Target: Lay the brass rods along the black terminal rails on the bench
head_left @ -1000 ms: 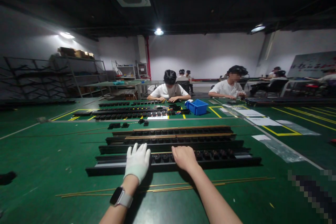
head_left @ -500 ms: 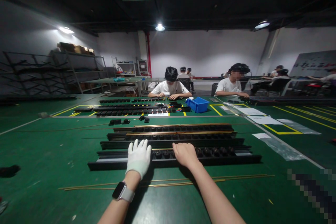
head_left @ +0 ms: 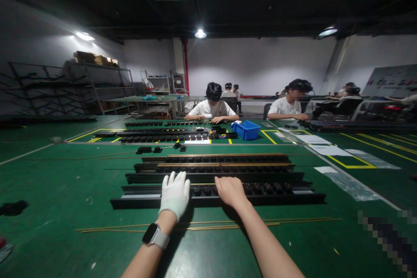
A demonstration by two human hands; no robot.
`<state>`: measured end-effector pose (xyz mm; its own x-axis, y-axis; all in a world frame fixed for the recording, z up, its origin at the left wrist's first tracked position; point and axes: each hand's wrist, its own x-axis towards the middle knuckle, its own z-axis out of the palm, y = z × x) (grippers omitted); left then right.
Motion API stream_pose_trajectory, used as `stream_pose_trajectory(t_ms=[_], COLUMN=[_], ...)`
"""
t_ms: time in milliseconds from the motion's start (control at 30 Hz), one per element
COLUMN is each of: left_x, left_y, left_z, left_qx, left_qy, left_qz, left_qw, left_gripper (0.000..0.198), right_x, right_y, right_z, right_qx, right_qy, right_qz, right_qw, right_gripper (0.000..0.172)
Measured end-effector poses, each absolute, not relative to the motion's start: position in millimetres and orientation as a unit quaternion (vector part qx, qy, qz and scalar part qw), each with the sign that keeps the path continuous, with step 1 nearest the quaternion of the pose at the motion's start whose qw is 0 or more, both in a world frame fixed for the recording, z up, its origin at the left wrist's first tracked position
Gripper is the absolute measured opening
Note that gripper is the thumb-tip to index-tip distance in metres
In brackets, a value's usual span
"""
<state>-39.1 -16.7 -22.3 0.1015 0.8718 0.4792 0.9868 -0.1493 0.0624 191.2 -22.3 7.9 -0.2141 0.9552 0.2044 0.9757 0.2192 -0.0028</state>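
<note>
My left hand (head_left: 175,194), in a white glove, lies across the nearest black rail assembly (head_left: 208,201) with its fingers spread. My bare right hand (head_left: 230,191) is closed at the same assembly, fingers curled over its far side. A thin brass rod (head_left: 204,185) runs along the top of a row of black square modules (head_left: 267,188) and into the right hand's grip; the fingertips are partly hidden. Behind lie more black rails (head_left: 143,178), with other brass rods (head_left: 195,165) on top. Several loose brass rods (head_left: 228,226) lie on the table in front.
The green table (head_left: 58,186) has yellow marking lines. Farther back are a blue bin (head_left: 246,130), black strips with coloured wires (head_left: 156,137), white paper sheets (head_left: 334,150) and plastic bags (head_left: 356,186). Two co-workers (head_left: 211,108) sit across the table. Small black parts (head_left: 158,149) lie behind the rails.
The view has shifted slightly, so the table things appear a little to the right. Both hands stay in nearly the same places on the rail assembly.
</note>
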Motion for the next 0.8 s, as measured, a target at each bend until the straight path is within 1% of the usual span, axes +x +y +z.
stream_pose_trajectory(t_ms=[133, 300, 567, 633, 733, 800], left_x=[-34, -28, -22, -21, -22, -22], left_y=[-19, -20, -28, -28, -26, -25], left_z=[-21, -19, -11, -10, -12, -15], left_qx=[-0.743, -0.743, -0.769, -0.768, -0.767, -0.768], left_qy=[-0.621, -0.616, -0.599, -0.599, -0.600, -0.597], left_qz=[-0.218, -0.235, -0.185, -0.186, -0.191, -0.192], left_qw=[0.120, 0.114, 0.125, 0.126, 0.127, 0.130], left_gripper=[0.043, 0.044, 0.039, 0.038, 0.039, 0.040], right_x=[191, 190, 189, 186, 172, 160], right_y=[-23, -25, -25, -26, -29, -33], right_z=[11, 13, 19, 19, 15, 9], right_qx=[-0.619, -0.619, -0.630, -0.629, -0.586, -0.532], right_qy=[-0.779, -0.780, -0.773, -0.769, -0.786, -0.817], right_qz=[-0.059, -0.047, -0.021, -0.020, -0.019, -0.012], right_qw=[0.078, 0.076, 0.075, 0.110, 0.195, 0.220], right_gripper=[0.063, 0.062, 0.063, 0.059, 0.051, 0.052])
